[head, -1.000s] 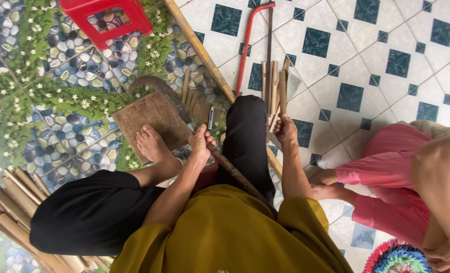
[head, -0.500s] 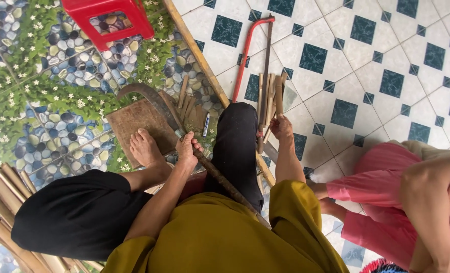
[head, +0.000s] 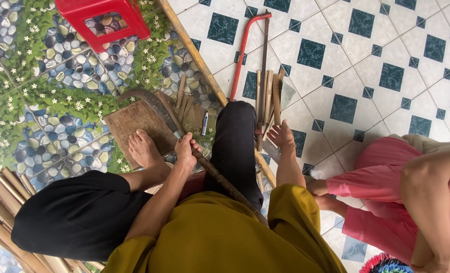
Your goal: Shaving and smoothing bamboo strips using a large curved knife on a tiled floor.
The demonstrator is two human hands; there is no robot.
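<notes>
While the left hand (head: 185, 150) wrapped its fingers round the billhook (head: 194, 146) and the right hand (head: 281, 136) reached spread-fingered toward the bamboo strips (head: 269, 93), the blade risked nicking the bare foot (head: 145, 147) beside it.

Soft, even daylight, faint shadows, no glare; sharp overall, with slight wide-angle stretching at edges.

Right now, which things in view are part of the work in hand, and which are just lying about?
In use:
- left hand gripping the billhook
- right hand reaching at the split bamboo strips
- wooden chopping board under the blade

Lying about:
- red stool
- red-framed saw
- long bamboo pole
- bamboo bundle
- small pen-like object
</notes>
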